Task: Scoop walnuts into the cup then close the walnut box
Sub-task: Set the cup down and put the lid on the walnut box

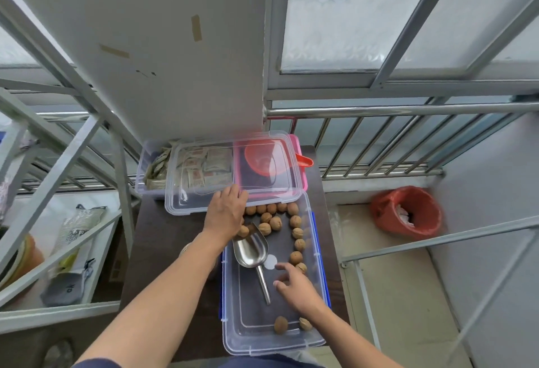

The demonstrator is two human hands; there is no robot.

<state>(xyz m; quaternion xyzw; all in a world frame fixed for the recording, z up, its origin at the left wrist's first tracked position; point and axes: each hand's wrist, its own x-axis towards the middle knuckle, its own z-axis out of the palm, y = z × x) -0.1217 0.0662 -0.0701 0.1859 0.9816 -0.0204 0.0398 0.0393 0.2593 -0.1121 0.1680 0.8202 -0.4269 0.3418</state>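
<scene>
Left hand grips the lid by its near edge, at twelve o'clock of the open walnut box. Right hand hovers loose-fingered at three o'clock of the scoop, which lies in the box among walnuts.

Clear box w/ blue clips open, walnuts along far & rt sides; steel scoop flat inside; lid off, over red cup.

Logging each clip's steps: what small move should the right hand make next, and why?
Likely close on the scoop's handle. The right hand is open just beside it, holding nothing. The scoop lies empty in the open box among walnuts, and the left hand is at the lid, which is off.
</scene>
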